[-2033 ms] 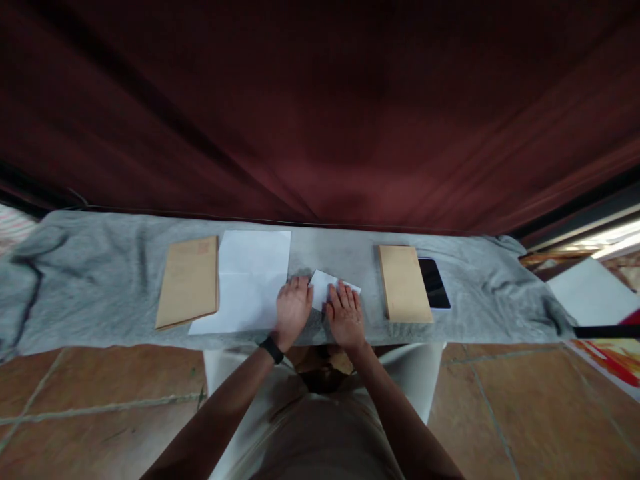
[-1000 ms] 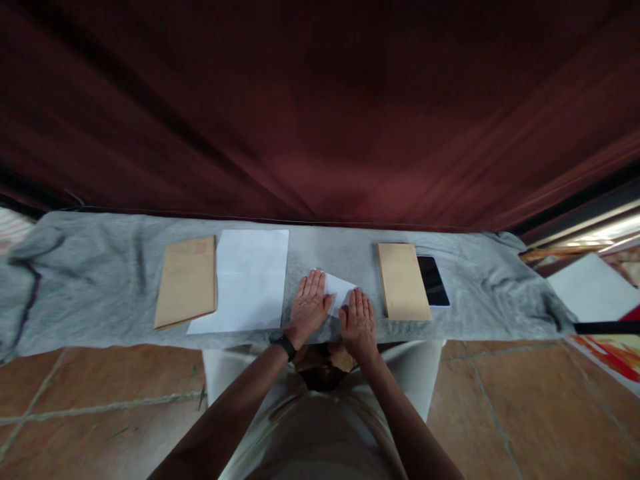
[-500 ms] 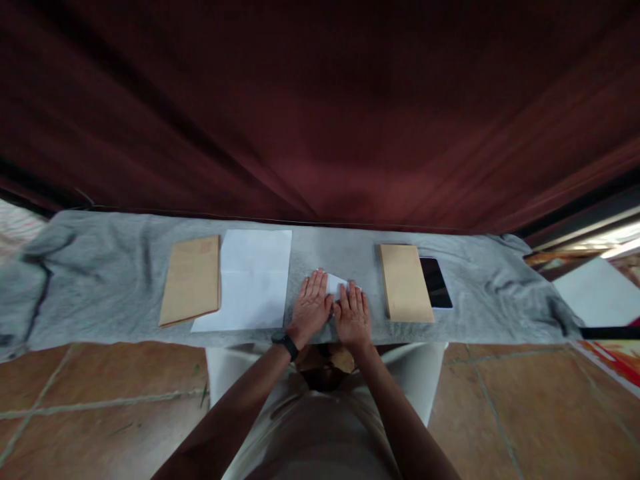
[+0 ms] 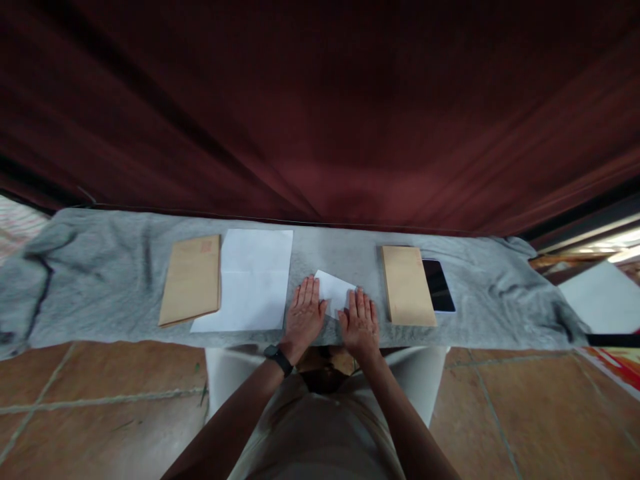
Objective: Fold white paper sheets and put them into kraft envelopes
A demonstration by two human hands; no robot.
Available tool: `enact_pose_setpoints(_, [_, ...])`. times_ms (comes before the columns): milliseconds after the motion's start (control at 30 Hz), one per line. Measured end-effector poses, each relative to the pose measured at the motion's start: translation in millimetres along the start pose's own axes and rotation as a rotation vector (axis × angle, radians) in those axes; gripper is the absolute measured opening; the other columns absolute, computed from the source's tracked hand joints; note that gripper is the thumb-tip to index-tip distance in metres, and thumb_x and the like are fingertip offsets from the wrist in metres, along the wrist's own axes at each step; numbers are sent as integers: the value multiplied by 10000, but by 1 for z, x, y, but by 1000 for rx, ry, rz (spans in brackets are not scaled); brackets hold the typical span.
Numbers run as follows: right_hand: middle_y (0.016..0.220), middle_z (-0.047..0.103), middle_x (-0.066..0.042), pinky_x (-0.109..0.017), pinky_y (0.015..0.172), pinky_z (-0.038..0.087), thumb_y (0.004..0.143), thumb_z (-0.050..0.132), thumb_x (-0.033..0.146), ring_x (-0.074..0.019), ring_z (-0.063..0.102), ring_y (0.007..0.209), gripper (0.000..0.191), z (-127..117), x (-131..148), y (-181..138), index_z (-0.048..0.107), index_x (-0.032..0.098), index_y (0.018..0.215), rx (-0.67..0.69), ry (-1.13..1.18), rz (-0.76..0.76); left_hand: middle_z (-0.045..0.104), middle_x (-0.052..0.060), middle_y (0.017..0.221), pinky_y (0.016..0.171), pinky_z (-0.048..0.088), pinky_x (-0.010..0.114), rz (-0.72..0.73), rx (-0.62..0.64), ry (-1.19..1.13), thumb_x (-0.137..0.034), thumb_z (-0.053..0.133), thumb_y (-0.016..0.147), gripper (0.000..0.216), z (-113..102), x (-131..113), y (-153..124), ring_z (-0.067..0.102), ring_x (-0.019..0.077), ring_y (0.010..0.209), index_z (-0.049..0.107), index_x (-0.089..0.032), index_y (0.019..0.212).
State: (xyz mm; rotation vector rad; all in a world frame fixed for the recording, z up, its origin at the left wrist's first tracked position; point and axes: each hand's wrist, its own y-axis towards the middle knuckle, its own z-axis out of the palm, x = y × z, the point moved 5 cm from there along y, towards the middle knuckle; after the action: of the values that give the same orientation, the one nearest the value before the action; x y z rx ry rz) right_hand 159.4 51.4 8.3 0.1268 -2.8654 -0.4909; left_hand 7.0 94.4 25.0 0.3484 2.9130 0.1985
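My left fingers (image 4: 309, 292) lay flat and outstretched at the small white paper (image 4: 335, 292), which sat at their three o'clock. My right fingers (image 4: 361, 307), just as flat, met its opposite edge, so it lay towards their ten o'clock. I gripped nothing. On the grey-draped bench (image 4: 340, 247), its long axis ran roughly ten to four, neither side clearly nearer.

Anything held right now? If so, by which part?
Nothing looks gripped: the left hand lies flat at the left edge of the small white paper, the right hand at its right edge.
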Motion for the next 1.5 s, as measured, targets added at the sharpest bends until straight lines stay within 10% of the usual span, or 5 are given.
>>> enact_pose_setpoints(367, [1591, 410, -152, -497, 1206, 257, 1069, 303, 318, -288, 377, 1467, 554, -9, -9, -8, 310, 129, 1590, 74, -19, 1, 321, 161, 1633, 1244, 264, 528, 10, -33, -4, -283, 333, 1021, 587, -9, 1, -18, 242, 289, 1540, 308, -67, 1567])
enact_pose_setpoints(600, [1602, 391, -153, -497, 1198, 271, 1074, 297, 321, -288, 362, 1473, 546, -8, -8, -8, 334, 115, 1577, 96, -39, 11, 326, 101, 1645, 1277, 210, 434, 312, 77, -48, -327, 333, 1036, 547, -2, -24, -2, 233, 220, 1545, 377, -118, 1540])
enact_pose_setpoints(967, [1606, 382, -151, -507, 1198, 267, 1075, 288, 328, -296, 372, 1468, 557, -8, -9, -8, 299, 124, 1593, 87, -28, -6, 336, 150, 1631, 1277, 191, 459, 218, 59, -35, -410, 345, 1035, 618, 5, -6, 31, 232, 242, 1546, 341, -73, 1552])
enact_pose_setpoints(1500, [1567, 445, -165, -520, 1181, 310, 1050, 346, 293, -294, 408, 1446, 538, -16, -8, -3, 373, 116, 1557, 93, -12, -7, 381, 60, 1625, 1266, 234, 459, 370, 74, -35, -381, 423, 1022, 523, -10, -20, -19, 314, 232, 1517, 435, -232, 1524])
